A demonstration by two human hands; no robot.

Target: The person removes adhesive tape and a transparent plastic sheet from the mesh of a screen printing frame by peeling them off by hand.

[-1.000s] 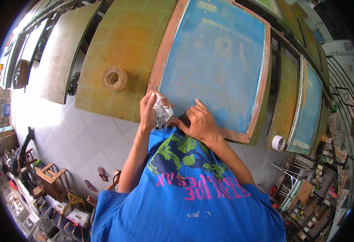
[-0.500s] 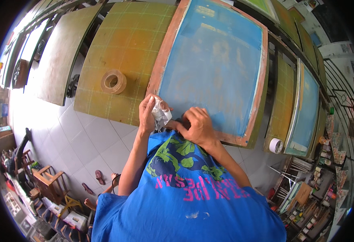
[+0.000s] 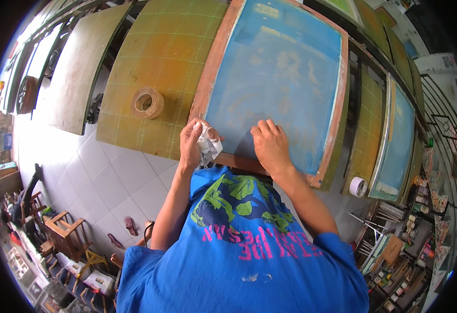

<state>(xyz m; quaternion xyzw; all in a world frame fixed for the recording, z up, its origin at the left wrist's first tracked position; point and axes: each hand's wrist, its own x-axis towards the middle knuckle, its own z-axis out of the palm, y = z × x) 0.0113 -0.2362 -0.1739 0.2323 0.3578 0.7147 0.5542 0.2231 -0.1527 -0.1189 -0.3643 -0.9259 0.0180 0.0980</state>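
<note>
Head view: your left hand (image 3: 191, 142) grips a crumpled rag (image 3: 208, 147) closed at the screen-printing frame's (image 3: 215, 68) 7 o'clock corner; right hand (image 3: 270, 146) lies flat, open, bracing the blue mesh (image 3: 280, 73). Wipe evenly, frame steadied.

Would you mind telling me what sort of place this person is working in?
Most likely a screen-printing workshop. A wood-framed blue mesh screen lies on a long yellow-green gridded printing table, further framed screens line the row to the right, and a brown tape roll sits nearby.
</note>
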